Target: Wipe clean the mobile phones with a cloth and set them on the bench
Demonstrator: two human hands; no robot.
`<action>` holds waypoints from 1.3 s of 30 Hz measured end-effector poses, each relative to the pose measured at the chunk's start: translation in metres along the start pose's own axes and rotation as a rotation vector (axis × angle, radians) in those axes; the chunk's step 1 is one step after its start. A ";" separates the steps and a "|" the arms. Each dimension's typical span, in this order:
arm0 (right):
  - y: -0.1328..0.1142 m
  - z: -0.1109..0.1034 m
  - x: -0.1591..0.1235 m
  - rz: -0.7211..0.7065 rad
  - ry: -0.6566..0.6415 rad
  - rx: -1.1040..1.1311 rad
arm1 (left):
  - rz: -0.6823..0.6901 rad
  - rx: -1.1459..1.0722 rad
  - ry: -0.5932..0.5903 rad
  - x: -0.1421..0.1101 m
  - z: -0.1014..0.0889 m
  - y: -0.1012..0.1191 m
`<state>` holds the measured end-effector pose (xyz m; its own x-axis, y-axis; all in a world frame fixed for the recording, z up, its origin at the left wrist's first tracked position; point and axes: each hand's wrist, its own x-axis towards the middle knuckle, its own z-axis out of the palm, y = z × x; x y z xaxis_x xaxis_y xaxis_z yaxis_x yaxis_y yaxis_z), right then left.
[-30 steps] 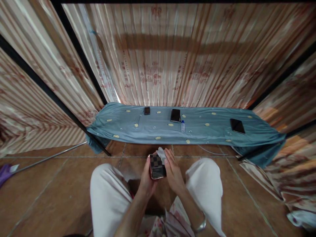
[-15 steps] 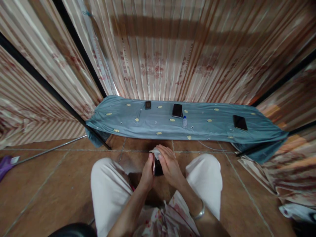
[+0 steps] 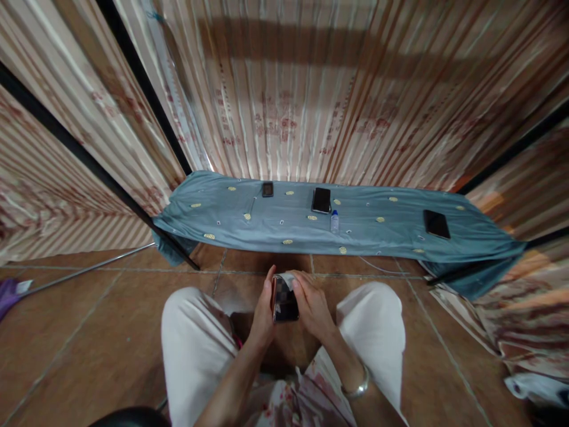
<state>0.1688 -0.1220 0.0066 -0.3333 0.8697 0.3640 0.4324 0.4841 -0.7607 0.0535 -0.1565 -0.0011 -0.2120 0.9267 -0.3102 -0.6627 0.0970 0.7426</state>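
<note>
Between my knees, my left hand grips the left edge of a dark, glossy smartphone. A small pale wiping cloth lies against the phone's top edge, pinched under the fingers of my right hand. The right thumb rests near the phone's upper right side, and the underside of the phone is hidden. Beyond my hands, a small clear bottle with a blue cap stands on the blue cloth-covered bench, beside a black phone-like device.
A small square dark device lies on the bench's left part, and a black tablet-like device on its right. Dark metal poles flank the bench. Striped curtains hang behind. A purple item lies on the tiled floor at left.
The phone now faces up more, showing more of its screen. My right hand and the cloth have shifted slightly right and down along its top edge.
</note>
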 end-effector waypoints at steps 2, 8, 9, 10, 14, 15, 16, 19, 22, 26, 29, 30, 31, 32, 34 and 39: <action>-0.005 0.002 0.000 -0.039 -0.015 -0.005 | 0.024 -0.010 0.000 0.002 0.000 -0.001; -0.014 0.002 0.000 -0.226 -0.069 -0.088 | 0.104 -0.008 -0.017 0.007 0.001 0.004; -0.014 0.001 -0.001 -0.245 -0.072 -0.107 | 0.103 -0.011 -0.016 0.008 0.001 0.004; -0.014 0.001 -0.002 -0.262 -0.076 -0.124 | 0.100 -0.013 -0.009 0.008 0.000 0.005; -0.014 0.003 -0.009 -0.316 -0.094 -0.166 | 0.099 0.003 0.031 0.011 -0.004 0.005; -0.014 0.005 -0.011 -0.330 -0.097 -0.175 | 0.101 0.006 0.032 0.012 -0.005 0.005; -0.015 0.006 -0.014 -0.346 -0.102 -0.186 | 0.101 0.006 0.034 0.013 -0.007 0.005; -0.017 0.012 -0.022 -0.410 -0.136 -0.222 | 0.077 -0.006 0.042 0.017 -0.012 0.006; -0.016 0.014 -0.024 -0.448 -0.128 -0.243 | 0.074 -0.012 0.058 0.020 -0.014 0.005; -0.012 0.014 -0.011 -0.437 -0.100 -0.196 | 0.101 -0.016 0.058 0.022 -0.014 0.003; -0.011 0.012 0.001 -0.382 -0.070 -0.134 | 0.112 0.021 0.088 0.021 -0.013 0.001; -0.011 0.012 0.003 -0.354 -0.063 -0.114 | 0.112 0.037 0.098 0.019 -0.013 0.001; -0.012 0.011 0.005 -0.324 -0.060 -0.092 | 0.114 0.049 0.108 0.018 -0.012 0.002; -0.013 0.011 0.007 -0.293 -0.060 -0.068 | 0.122 0.053 0.116 0.015 -0.012 0.003; -0.013 0.009 0.007 -0.233 -0.066 -0.022 | 0.147 0.044 0.112 0.010 -0.012 0.007; -0.007 0.009 0.000 -0.099 -0.062 0.086 | 0.187 0.070 0.058 -0.005 -0.013 0.014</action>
<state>0.1586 -0.1260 0.0071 -0.4226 0.8095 0.4076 0.3227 0.5547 -0.7670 0.0359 -0.1649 0.0027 -0.3688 0.9088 -0.1951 -0.5567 -0.0478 0.8294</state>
